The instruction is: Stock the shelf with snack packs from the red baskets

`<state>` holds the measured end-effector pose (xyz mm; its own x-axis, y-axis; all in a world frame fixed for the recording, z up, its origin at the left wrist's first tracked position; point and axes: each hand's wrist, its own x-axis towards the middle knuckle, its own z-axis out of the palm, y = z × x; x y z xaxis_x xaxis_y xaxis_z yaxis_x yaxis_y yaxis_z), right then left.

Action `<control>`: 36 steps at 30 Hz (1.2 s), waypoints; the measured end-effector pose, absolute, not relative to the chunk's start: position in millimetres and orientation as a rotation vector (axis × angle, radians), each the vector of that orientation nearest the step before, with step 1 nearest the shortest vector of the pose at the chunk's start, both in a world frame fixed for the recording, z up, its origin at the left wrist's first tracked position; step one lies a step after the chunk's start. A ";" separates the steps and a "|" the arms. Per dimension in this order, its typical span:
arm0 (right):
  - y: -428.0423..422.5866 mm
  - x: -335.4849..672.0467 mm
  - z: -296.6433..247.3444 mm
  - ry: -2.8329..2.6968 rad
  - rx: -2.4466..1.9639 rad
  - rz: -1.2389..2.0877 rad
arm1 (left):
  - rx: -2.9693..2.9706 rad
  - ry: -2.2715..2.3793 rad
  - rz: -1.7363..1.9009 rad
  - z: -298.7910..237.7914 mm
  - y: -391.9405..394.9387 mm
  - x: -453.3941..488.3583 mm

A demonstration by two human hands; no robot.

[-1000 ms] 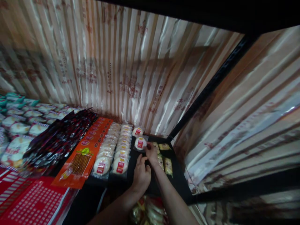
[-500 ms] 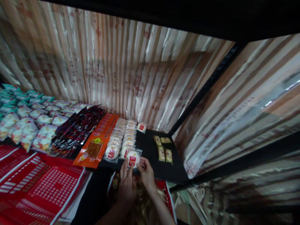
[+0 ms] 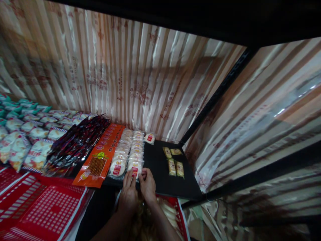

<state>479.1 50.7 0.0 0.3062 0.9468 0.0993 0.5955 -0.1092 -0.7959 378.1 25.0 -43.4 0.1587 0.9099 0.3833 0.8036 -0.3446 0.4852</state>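
Observation:
My left hand point(image 3: 129, 193) and my right hand point(image 3: 147, 185) meet at the front edge of a black shelf point(image 3: 160, 174). Both pinch the front round white cake packet with a red label point(image 3: 135, 167), which sits at the near end of the right-hand row of such packets point(image 3: 137, 147). A second row of the same packets point(image 3: 121, 152) lies just left of it. One lone cake packet point(image 3: 150, 138) rests at the back of the shelf. Several small yellow snack packets point(image 3: 173, 160) lie on the shelf's right part.
Orange snack packs point(image 3: 100, 157), dark red-black packets point(image 3: 75, 142) and white-and-green bags point(image 3: 27, 130) fill the shelf to the left. Red baskets point(image 3: 42, 207) stand below left; another red basket with goods point(image 3: 173, 214) is under my hands. Striped foil lines the back and right walls.
My hands carried a cake packet from the shelf's middle back to the front edge and set it onto the near end of the right row. The camera drew back and shifted.

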 end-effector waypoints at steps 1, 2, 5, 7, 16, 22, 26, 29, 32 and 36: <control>51.8 479.6 -0.4 -1.388 -1.815 0.578 | 2.277 1.690 0.954 -45.1 26.9 377.9; 53.0 480.2 -0.9 -1.393 -1.826 0.580 | 2.298 1.689 0.974 -47.5 28.4 377.4; 56.6 482.6 -2.6 -1.413 -1.856 0.606 | 2.371 1.642 1.052 -56.6 30.9 375.9; 59.2 483.9 -2.9 -1.433 -1.853 0.628 | 2.392 1.618 1.106 -62.3 31.2 376.0; 75.1 486.2 -5.4 -1.472 -1.926 0.647 | 2.416 1.663 1.166 -73.1 42.8 381.1; 79.3 486.8 -3.1 -1.486 -1.957 0.639 | 2.446 1.765 1.108 -77.7 46.3 386.6; 79.6 486.2 -3.3 -1.457 -1.970 0.641 | 2.476 1.798 1.129 -76.8 49.8 388.6; 79.9 490.6 -10.0 -1.400 -1.877 0.675 | 2.512 1.824 1.187 -73.9 51.1 387.5; 89.6 503.0 -19.3 -1.288 -1.768 0.630 | 2.576 1.766 1.225 -69.4 49.5 385.9; 131.3 529.6 -22.8 -1.237 -1.730 0.456 | 2.632 1.796 1.187 -64.9 47.6 387.9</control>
